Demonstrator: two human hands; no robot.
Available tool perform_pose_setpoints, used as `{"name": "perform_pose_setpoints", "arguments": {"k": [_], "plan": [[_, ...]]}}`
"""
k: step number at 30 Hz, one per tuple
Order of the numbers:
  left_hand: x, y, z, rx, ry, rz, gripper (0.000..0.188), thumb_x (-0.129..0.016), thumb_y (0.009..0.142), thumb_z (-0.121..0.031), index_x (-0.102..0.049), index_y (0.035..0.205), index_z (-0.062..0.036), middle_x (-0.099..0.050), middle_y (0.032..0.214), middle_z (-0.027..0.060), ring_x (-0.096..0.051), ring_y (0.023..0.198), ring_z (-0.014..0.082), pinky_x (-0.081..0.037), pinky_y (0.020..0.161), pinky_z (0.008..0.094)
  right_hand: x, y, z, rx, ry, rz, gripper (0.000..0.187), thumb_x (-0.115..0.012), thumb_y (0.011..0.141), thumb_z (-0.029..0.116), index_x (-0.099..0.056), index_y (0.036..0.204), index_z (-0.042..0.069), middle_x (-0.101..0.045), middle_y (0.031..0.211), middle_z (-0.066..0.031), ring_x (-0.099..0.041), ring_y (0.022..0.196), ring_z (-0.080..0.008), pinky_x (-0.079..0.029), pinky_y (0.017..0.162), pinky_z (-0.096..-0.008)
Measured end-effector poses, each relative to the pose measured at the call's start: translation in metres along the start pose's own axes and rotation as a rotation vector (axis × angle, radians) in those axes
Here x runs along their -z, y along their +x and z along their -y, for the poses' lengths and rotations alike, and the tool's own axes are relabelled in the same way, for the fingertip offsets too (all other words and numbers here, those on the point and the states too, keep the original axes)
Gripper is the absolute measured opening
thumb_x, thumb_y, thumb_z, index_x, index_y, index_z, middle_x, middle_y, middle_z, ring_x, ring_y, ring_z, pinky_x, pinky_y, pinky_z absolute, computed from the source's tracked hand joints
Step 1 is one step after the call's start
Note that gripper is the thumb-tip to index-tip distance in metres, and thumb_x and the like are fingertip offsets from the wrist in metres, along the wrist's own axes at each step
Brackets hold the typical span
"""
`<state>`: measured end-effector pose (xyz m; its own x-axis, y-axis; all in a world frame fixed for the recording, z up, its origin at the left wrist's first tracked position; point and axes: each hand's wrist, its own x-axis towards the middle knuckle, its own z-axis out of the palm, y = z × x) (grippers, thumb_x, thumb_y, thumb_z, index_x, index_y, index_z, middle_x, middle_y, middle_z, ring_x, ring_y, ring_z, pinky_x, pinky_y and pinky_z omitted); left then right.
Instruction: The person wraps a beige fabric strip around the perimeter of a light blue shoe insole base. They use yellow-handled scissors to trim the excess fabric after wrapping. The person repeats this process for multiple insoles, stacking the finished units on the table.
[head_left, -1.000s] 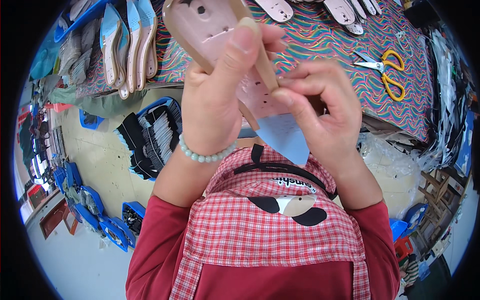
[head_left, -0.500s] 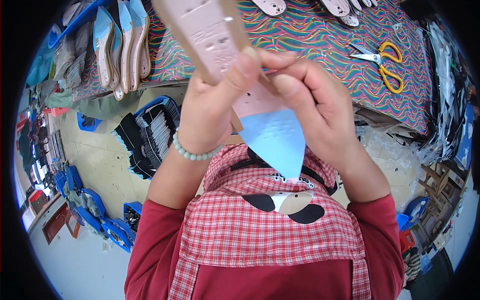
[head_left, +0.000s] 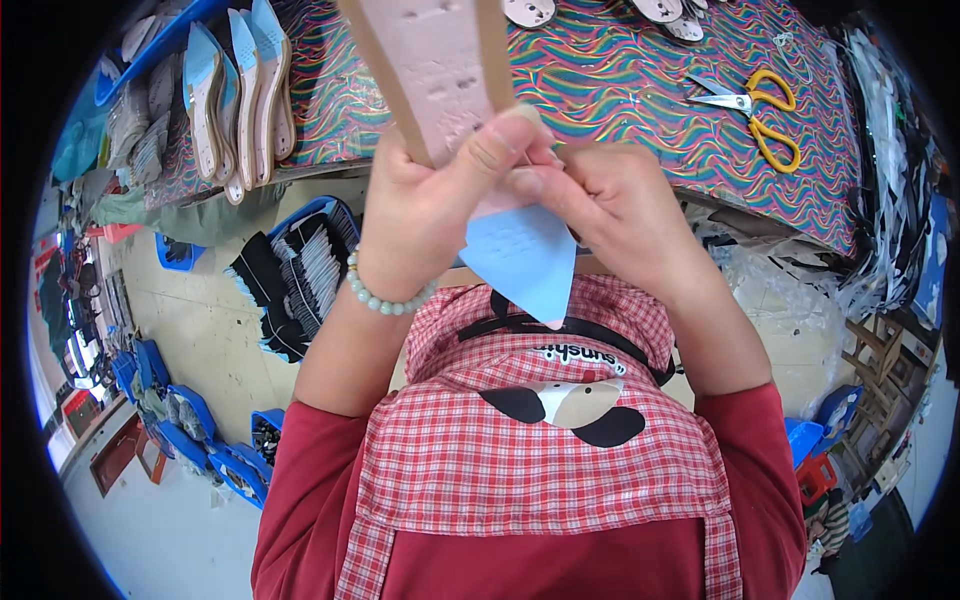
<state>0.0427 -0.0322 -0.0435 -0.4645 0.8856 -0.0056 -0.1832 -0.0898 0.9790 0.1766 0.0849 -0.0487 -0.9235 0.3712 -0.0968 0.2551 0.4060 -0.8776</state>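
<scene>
The left hand (head_left: pixel 425 215) is wrapped firmly round the insole (head_left: pixel 425 65), its thumb laid across the pink face and the fingers hidden behind. The right hand (head_left: pixel 630 210) works close beside it, nearly touching the left thumb: its own thumb and bent fingers are drawn narrow on the insole's right edge, and I cannot tell whether they pinch some smaller bit there as well. The insole is up in the air between the table (head_left: pixel 600 100) and the apron (head_left: pixel 540 450), slanting, its blue pointed end toward the wearer's belly, its pink, tan-edged part running out past the top of the view. A pale bead bracelet (head_left: pixel 390 302) sits on the left wrist.

On the table's swirly, many-coloured cover, over to the right, the scissors (head_left: pixel 748 103) lie with yellow handles and blades apart. At the left edge of the table I see a row of spare insoles (head_left: pixel 250 100), blue tips pointing away from the person; more pink ends (head_left: pixel 665 12) lie along the far side, cut off by the view. Below the table on the left, dark pieces with pale edges (head_left: pixel 300 275) are piled in a blue crate. Blue bins (head_left: pixel 180 410) stand farther off, low on the left; pale strips (head_left: pixel 880 170) hang at the right, with crumpled clear plastic (head_left: pixel 765 290) near the table's underside
</scene>
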Motion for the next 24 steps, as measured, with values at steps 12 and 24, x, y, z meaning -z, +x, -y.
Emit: {"name": "perform_pose_setpoints", "arguments": {"k": [12, 24], "plan": [[0.043, 0.003, -0.006, 0.200, -0.083, 0.315, 0.044, -0.055, 0.092, -0.023, -0.049, 0.125, 0.0055, -0.060, 0.118, 0.0177, -0.060, 0.108, 0.0277, -0.047, 0.093, 0.0375, -0.028, -0.016, 0.009, 0.117, 0.049, -0.035, 0.025, -0.055, 0.093, 0.024, -0.059, 0.101, 0.000, -0.062, 0.089, -0.0172, -0.061, 0.085, -0.0357, -0.049, 0.072, -0.0416], [0.114, 0.001, -0.073, -0.007, -1.099, 0.048, 0.030, -0.051, 0.095, -0.015, -0.049, 0.118, 0.0050, -0.055, 0.109, 0.0180, -0.046, 0.073, 0.0176, -0.052, 0.065, 0.0313, 0.186, -0.055, -0.176, -0.074, -1.029, -0.284, 0.067, -0.052, 0.076, -0.006, -0.038, 0.140, 0.008, -0.049, 0.133, -0.0175, -0.048, 0.123, -0.0330, -0.041, 0.101, -0.0357]]}}
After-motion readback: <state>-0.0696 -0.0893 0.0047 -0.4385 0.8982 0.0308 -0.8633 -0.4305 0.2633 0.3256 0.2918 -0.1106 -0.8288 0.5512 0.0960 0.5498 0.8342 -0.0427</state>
